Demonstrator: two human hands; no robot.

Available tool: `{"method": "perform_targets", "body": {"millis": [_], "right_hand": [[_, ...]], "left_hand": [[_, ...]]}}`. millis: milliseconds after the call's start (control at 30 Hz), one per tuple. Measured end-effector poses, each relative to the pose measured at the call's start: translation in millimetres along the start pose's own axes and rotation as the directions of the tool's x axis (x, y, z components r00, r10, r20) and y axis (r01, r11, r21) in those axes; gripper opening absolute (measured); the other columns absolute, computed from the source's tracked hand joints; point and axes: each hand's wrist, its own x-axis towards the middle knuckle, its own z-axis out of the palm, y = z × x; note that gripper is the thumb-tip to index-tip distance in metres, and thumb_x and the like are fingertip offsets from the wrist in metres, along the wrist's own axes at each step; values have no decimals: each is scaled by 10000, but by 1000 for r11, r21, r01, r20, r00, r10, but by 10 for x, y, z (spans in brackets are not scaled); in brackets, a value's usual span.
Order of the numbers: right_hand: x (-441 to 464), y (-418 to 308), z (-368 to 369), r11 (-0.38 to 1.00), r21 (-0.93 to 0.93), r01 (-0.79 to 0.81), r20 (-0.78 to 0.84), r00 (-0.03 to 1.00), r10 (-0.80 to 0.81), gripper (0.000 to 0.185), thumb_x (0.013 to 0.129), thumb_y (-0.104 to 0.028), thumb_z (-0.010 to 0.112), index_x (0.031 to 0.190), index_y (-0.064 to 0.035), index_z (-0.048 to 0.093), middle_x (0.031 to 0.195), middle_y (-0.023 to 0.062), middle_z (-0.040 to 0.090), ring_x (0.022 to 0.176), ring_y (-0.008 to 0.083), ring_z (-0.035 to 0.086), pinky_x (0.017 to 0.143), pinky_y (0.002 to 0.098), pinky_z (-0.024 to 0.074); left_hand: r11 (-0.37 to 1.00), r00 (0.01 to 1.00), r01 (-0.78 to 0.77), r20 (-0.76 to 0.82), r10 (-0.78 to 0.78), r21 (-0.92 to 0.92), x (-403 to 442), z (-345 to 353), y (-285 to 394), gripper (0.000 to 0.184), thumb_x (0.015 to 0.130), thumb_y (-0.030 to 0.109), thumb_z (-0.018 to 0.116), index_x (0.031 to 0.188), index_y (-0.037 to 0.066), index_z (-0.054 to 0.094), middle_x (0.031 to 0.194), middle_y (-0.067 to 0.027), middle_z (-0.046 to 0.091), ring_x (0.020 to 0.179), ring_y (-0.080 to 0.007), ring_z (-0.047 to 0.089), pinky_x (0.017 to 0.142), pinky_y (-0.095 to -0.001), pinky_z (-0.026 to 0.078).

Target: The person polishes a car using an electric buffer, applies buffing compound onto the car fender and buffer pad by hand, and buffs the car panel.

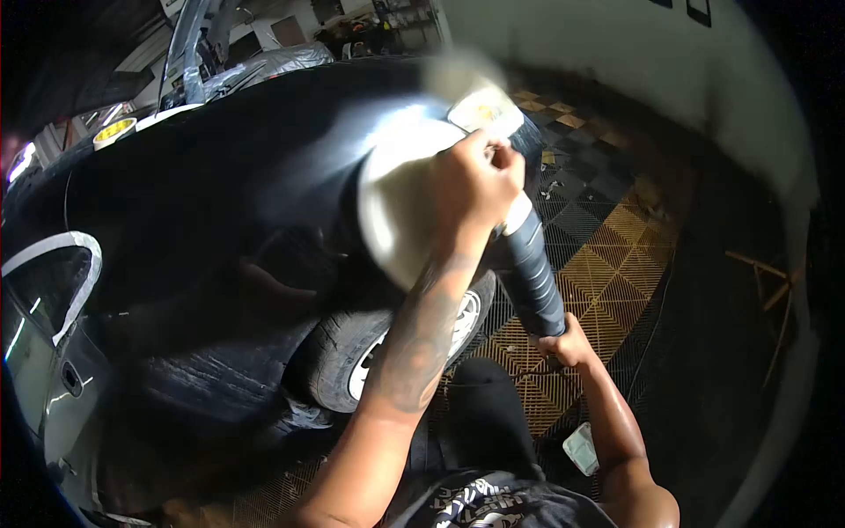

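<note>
A black power polisher (532,273) with a wide cream pad (400,207) lies against the dark, glossy car panel (229,176). My left hand (480,180) is closed over the head end of the polisher, its fingers curled; the part under the palm is hidden. Lower down, my right hand (568,343) wraps round the end of the black handle. Just beyond my left hand is a whitish, squarish item with yellow marks (487,110). Bright light reflects off the panel beside the pad.
Below the panel is a wheel (352,356). A yellow-centred tape roll (114,132) rests on the car at the left. A pale item (581,449) lies on the black and tan tiled floor (616,255). A wooden frame (775,282) stands right, near the pale wall (704,106).
</note>
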Motion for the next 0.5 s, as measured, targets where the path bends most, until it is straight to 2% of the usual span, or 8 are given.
{"method": "perform_targets", "body": {"millis": [100,167,233,300,333,367,400,500], "right_hand": [[-3,16,57,997,72,-33,4,999,33,339,694,-38,742,958,30,541,688,90,618,571,185,599,548,327,492],[-95,-52,185,975,221,3,-83,996,15,194,686,-77,698,817,37,611,681,86,637,567,167,600,546,309,483],[-117,-95,276,978,205,-27,-42,998,36,229,671,-82,719,845,29,620,711,75,640,567,156,588,541,299,477],[-150,-125,361,990,139,-20,77,997,10,282,650,-100,739,880,33,643,742,68,644,598,145,587,573,298,492],[-76,39,403,990,77,117,100,987,-125,336,636,-127,755,911,42,659,762,57,648,639,153,598,609,310,511],[-188,-209,447,987,-98,127,70,990,-121,391,626,-151,773,946,51,673,780,80,674,686,162,625,655,319,527],[-216,-296,484,973,-160,164,130,981,-144,408,620,-179,780,943,48,678,777,100,682,685,168,635,663,321,529],[-209,-419,628,889,-369,272,316,936,-156,474,606,-259,787,961,39,688,784,180,703,692,208,687,700,340,544]], "left_hand": [[987,986,-162,-31,162,-12,157,340,-173,72,728,97,655,714,29,673,680,-164,678,600,-324,676,566,-386,536],[991,990,-135,36,135,3,167,262,-103,69,731,92,646,721,30,676,673,-161,675,603,-329,673,553,-393,527],[993,992,-119,39,118,26,118,47,-52,81,742,102,656,719,25,670,688,-162,680,593,-309,671,546,-394,519],[986,981,159,117,-152,-53,-13,-440,185,80,757,100,677,774,22,689,698,-147,687,597,-249,681,565,-356,526],[988,989,139,68,-134,-73,-92,-652,259,88,765,84,684,819,17,701,714,-137,694,619,-219,685,591,-334,533],[989,993,117,20,-116,-95,-177,-856,336,109,772,67,690,864,12,713,729,-126,702,642,-188,690,618,-313,540],[995,996,59,-68,-54,77,-280,-1056,454,155,795,30,680,935,-25,713,765,-114,715,717,-165,698,682,-296,553],[998,969,-58,-238,58,10,-645,-1568,223,174,847,5,606,961,-113,663,928,-183,713,864,-236,694,813,-352,559]]}}
